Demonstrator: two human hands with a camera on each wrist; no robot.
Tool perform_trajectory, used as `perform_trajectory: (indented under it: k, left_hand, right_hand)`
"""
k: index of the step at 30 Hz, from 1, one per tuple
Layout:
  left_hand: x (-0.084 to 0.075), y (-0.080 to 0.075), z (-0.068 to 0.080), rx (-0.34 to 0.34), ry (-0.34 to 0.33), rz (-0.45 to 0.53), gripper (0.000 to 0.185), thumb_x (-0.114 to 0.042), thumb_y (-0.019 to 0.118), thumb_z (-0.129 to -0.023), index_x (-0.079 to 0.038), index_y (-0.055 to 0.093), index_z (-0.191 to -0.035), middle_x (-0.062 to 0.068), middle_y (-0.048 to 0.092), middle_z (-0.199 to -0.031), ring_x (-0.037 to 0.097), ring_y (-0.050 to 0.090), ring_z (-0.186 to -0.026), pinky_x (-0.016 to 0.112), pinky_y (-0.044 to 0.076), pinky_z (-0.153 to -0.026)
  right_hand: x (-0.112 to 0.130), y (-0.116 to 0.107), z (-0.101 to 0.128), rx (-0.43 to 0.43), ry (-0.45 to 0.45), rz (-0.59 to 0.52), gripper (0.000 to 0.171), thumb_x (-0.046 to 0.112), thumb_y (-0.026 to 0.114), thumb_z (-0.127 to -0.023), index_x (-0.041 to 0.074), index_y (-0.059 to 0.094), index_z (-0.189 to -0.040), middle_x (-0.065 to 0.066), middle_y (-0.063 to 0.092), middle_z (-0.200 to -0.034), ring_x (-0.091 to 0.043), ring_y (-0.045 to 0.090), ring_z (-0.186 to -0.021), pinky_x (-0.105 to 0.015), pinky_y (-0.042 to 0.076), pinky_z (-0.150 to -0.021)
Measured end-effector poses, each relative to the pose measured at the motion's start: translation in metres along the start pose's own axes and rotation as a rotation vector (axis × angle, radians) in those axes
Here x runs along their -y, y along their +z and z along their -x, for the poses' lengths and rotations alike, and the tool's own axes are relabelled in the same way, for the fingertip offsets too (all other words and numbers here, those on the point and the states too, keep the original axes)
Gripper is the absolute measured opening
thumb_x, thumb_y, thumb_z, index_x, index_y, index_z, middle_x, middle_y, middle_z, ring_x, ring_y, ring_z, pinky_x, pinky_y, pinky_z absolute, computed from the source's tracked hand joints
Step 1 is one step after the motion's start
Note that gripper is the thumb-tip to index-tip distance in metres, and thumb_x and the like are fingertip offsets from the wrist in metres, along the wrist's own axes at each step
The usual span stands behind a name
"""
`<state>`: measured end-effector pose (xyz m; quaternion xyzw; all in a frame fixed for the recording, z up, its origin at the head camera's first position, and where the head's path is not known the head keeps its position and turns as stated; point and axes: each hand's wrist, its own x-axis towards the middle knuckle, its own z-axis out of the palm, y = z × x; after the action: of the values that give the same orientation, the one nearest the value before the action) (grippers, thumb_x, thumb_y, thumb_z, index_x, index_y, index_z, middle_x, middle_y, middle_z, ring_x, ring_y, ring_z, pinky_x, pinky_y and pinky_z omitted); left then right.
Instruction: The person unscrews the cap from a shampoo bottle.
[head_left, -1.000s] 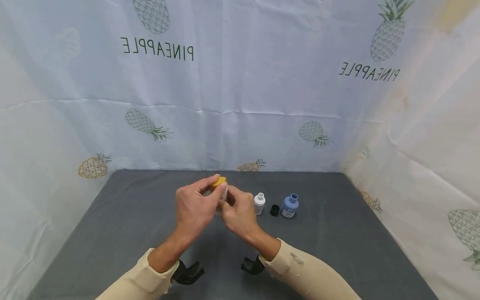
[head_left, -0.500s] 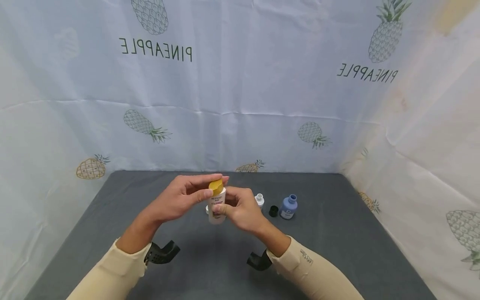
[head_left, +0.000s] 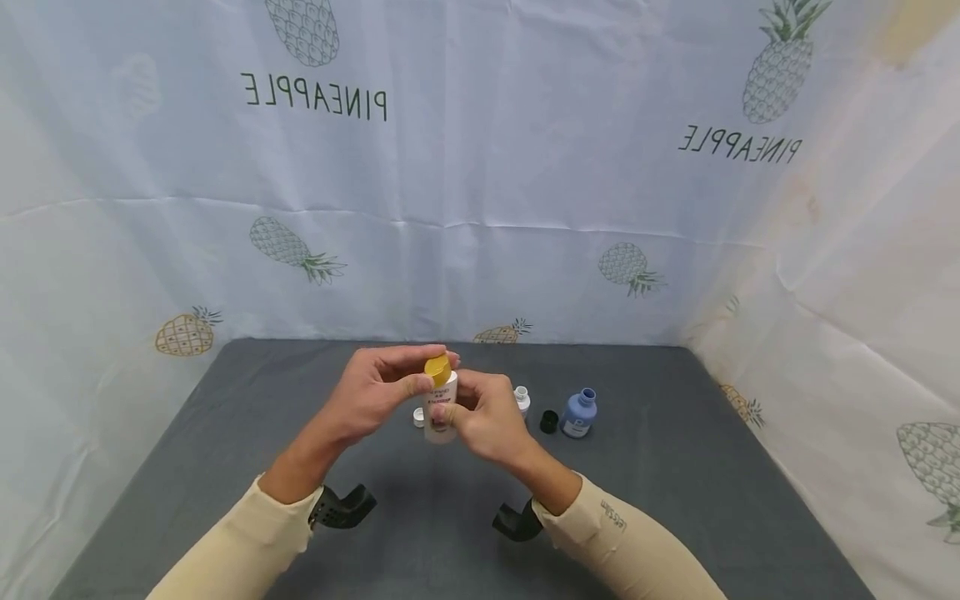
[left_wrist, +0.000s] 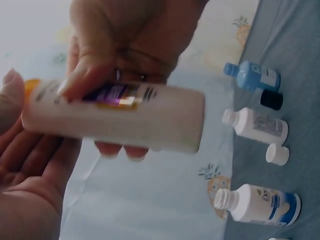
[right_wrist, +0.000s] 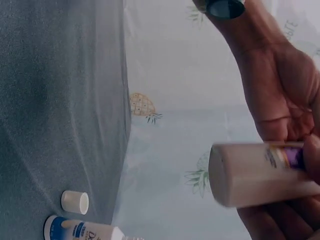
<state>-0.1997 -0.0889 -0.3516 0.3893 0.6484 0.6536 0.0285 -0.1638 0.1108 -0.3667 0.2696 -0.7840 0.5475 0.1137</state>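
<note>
In the head view a white bottle with a yellow cap is held above the table, slightly tilted. My right hand grips the bottle's body, its thumb over the printed label. My left hand pinches the cap between thumb and fingers. Both wrist views show the bottle's smooth base pointing away from the left hand, with a purple and gold label partly under the right thumb. The cap is mostly hidden by the left thumb in the left wrist view.
An uncapped blue bottle stands at the right, beside a black cap. Left of these is an uncapped white bottle with a white cap. A white-and-blue bottle also stands open. Another white cap lies behind the held bottle.
The left hand, earlier turned over the top of the cap, has swung left and now pinches it from the side. More of the bottle shows. The right hand keeps its grip.
</note>
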Motion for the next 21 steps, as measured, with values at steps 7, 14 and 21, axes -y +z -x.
perform_trajectory:
  k: [7,14,21]
  left_hand:
    - [0.002,0.016,0.001,-0.19,-0.012,-0.123,0.043,-0.002,0.074,-0.095,0.006,0.065,-0.136,0.027,0.07,-0.132,-0.002,0.07,-0.113,0.02,0.059,-0.094]
    - [0.002,0.031,0.001,-0.372,-0.041,-0.201,0.041,-0.004,0.081,-0.089,-0.002,0.072,-0.129,0.019,0.075,-0.126,-0.001,0.071,-0.113,0.017,0.057,-0.095]
    - [0.005,0.036,0.001,-0.403,-0.021,-0.17,0.044,0.0,0.082,-0.086,0.001,0.067,-0.128,0.021,0.073,-0.124,-0.002,0.069,-0.114,0.018,0.056,-0.1]
  right_hand:
    - [-0.003,0.004,0.002,-0.091,-0.017,0.066,0.021,0.001,0.075,-0.092,-0.003,0.075,-0.113,-0.019,0.081,-0.097,-0.027,0.081,-0.088,-0.023,0.063,-0.074]
    - [-0.004,0.005,0.003,-0.128,-0.024,0.106,0.024,0.004,0.076,-0.092,-0.001,0.076,-0.116,-0.017,0.081,-0.098,-0.026,0.081,-0.087,-0.021,0.062,-0.072]
    - [-0.005,0.002,0.002,-0.109,0.0,0.104,0.023,0.006,0.078,-0.092,0.001,0.076,-0.114,-0.015,0.081,-0.101,-0.025,0.081,-0.09,-0.027,0.065,-0.075]
